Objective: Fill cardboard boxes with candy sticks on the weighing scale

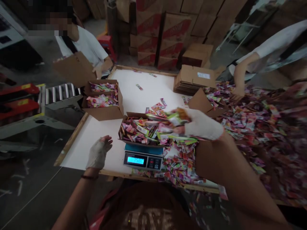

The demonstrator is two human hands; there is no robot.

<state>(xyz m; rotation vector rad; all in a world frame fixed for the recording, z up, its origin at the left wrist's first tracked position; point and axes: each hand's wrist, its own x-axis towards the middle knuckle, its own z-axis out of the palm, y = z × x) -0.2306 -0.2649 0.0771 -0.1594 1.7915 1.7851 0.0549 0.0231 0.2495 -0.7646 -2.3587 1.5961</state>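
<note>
My right hand (pixel 202 124), in a white glove with bare fingertips, grips several candy packets (pixel 176 118) over the right side of an open cardboard box (pixel 141 142). Motion blurs these packets. Pink, purple and green packets fill much of the box, which rests on a digital scale (pixel 144 160) with a lit blue display. To the left of the scale, my gloved left hand (pixel 98 152) hovers above the white table (pixel 107 126), fingers apart and nothing in them. Loose packets (pixel 178 164) lie heaped to the right of the scale.
A second box (pixel 104 112) of packets stands at the left, by a roller conveyor (pixel 62 94) and a person (pixel 88 48) holding its flap. Flattened cartons (pixel 192 78) are stacked at the back. At right, another person's hand (pixel 237 94) touches a large packet pile (pixel 254 124).
</note>
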